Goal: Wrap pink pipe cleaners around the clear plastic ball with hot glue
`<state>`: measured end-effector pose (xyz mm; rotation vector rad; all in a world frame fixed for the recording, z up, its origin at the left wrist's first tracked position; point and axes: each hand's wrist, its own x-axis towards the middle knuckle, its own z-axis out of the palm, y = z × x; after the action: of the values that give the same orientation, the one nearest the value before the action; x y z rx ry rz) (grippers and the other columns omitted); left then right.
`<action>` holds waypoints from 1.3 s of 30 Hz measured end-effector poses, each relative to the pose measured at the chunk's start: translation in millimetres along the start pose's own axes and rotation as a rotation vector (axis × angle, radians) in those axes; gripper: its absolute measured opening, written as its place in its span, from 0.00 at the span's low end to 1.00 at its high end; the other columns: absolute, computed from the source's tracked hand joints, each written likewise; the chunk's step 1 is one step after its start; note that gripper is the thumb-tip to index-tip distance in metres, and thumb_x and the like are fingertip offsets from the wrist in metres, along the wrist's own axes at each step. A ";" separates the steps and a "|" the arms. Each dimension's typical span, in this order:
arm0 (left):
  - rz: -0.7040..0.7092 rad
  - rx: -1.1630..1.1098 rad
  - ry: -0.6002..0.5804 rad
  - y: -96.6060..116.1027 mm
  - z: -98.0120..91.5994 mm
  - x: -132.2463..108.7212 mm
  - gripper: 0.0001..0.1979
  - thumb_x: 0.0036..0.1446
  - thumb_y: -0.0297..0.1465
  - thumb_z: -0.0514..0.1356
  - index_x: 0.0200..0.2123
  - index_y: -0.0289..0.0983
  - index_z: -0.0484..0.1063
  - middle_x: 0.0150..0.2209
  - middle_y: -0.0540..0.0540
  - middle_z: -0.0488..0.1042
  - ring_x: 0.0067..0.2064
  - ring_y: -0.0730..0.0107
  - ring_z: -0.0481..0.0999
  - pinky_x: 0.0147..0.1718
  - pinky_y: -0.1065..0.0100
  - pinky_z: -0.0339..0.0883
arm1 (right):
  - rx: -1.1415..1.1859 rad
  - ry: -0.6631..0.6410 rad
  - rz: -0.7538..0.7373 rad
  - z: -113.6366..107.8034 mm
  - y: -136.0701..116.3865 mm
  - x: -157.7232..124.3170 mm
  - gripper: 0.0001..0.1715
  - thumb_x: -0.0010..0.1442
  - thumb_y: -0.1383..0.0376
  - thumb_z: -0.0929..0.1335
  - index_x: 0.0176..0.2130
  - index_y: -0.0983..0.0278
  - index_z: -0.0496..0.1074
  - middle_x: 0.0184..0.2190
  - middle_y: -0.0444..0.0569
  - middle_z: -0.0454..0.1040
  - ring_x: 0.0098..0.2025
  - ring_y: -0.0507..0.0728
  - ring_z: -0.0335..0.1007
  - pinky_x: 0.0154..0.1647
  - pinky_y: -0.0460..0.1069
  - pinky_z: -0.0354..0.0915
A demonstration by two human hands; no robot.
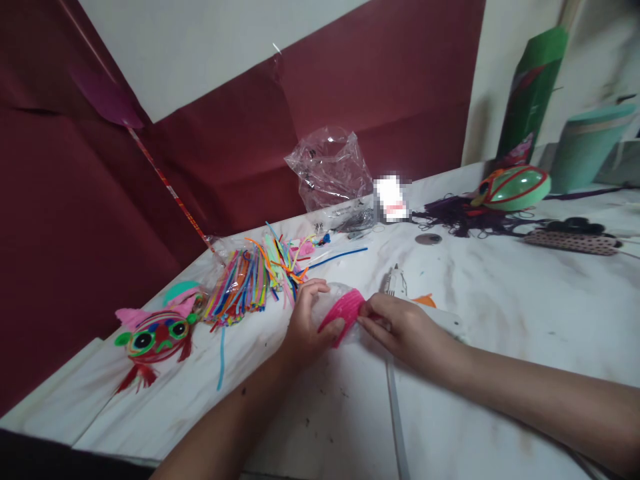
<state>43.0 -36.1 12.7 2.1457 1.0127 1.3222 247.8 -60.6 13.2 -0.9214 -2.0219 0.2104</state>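
Observation:
A clear, rounded plastic piece (323, 308) with a bright pink fuzzy patch (345, 312) on it is held above the white table (300, 427). My left hand (310, 327) wraps around its left side, with the thumb on the pink patch. At the right edge of the patch, the fingertips of my right hand (387, 321) are pinched together; whether something thin is between them is too small to tell.
Bundled colourful pipe cleaners (240, 287) and a red animal-face craft (160, 337) lie left. Behind my right hand are a glue gun (395, 280) and an orange piece (425, 301). A green balloon craft (520, 189), scissors (580, 227) and a teal bin (590, 147) stand far right.

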 end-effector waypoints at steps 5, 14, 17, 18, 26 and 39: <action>-0.023 0.077 -0.004 10.6 -0.2 3.2 0.28 0.43 0.40 0.69 0.46 0.40 0.64 0.52 0.39 0.66 0.58 0.49 0.65 0.55 0.52 0.61 | -0.001 -0.010 0.009 0.3 -1.4 -0.6 0.10 0.61 0.70 0.64 0.27 0.60 0.64 0.23 0.45 0.71 0.24 0.54 0.68 0.25 0.48 0.64; -0.101 0.008 0.037 8.0 -3.7 3.0 0.30 0.42 0.44 0.69 0.46 0.40 0.64 0.51 0.40 0.67 0.56 0.50 0.67 0.53 0.52 0.63 | 0.066 0.004 0.052 -0.8 -1.4 0.7 0.08 0.61 0.70 0.64 0.29 0.60 0.67 0.25 0.46 0.74 0.27 0.54 0.71 0.27 0.47 0.66; -0.094 0.004 0.038 8.3 -3.9 3.0 0.29 0.42 0.44 0.69 0.45 0.40 0.64 0.50 0.40 0.67 0.55 0.50 0.67 0.53 0.52 0.64 | 0.084 0.001 0.065 -0.2 -0.6 1.9 0.09 0.61 0.69 0.64 0.29 0.61 0.68 0.25 0.46 0.74 0.27 0.54 0.71 0.27 0.48 0.66; -0.093 0.001 0.033 8.5 -3.9 3.1 0.29 0.42 0.44 0.69 0.45 0.40 0.64 0.50 0.40 0.67 0.55 0.50 0.67 0.53 0.52 0.63 | 0.088 0.000 0.072 -0.1 -0.5 2.1 0.09 0.61 0.69 0.64 0.29 0.61 0.68 0.25 0.46 0.74 0.27 0.54 0.71 0.27 0.48 0.66; -0.090 -0.023 0.016 8.1 -3.1 2.7 0.30 0.42 0.46 0.69 0.45 0.40 0.64 0.50 0.40 0.66 0.55 0.51 0.67 0.53 0.52 0.63 | 0.112 -0.014 0.156 -0.7 0.4 3.1 0.09 0.60 0.68 0.65 0.27 0.61 0.67 0.24 0.44 0.74 0.26 0.54 0.70 0.26 0.47 0.65; -0.137 -0.028 -0.133 8.0 -15.0 7.8 0.32 0.46 0.50 0.67 0.51 0.41 0.66 0.54 0.40 0.67 0.58 0.49 0.65 0.58 0.52 0.59 | 0.115 -0.025 0.215 0.1 0.1 4.4 0.11 0.58 0.68 0.66 0.25 0.59 0.63 0.21 0.42 0.70 0.23 0.53 0.66 0.24 0.47 0.61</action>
<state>34.7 -35.6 29.5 2.0733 1.0594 1.1091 246.3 -57.5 15.9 -1.0664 -1.9104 0.4534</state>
